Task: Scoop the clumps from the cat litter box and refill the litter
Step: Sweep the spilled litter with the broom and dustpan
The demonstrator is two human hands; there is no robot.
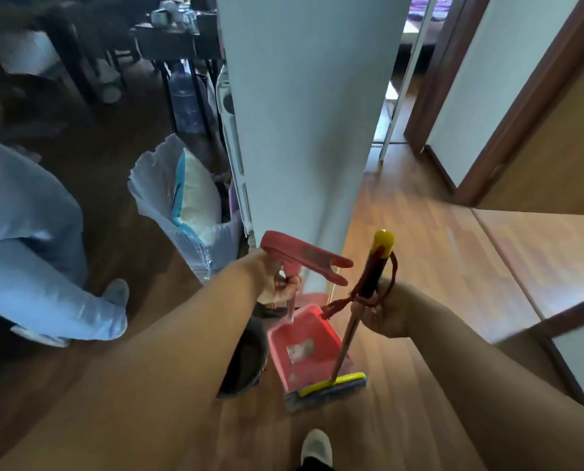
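Note:
My left hand grips the upright handle of a pink long-handled dustpan. The pan hangs just above the wooden floor and holds a small pale patch of debris. My right hand holds the stick of a broom just below its yellow cap. A red cord is tied round the stick. The broom's yellow and blue head sits at the dustpan's front lip. No litter box shows in the view.
A white wall corner stands straight ahead. Left of it is a bin lined with a white bag holding a light packet. A dark round bucket sits beside the dustpan. Another person's legs are at left. A doorway opens at right.

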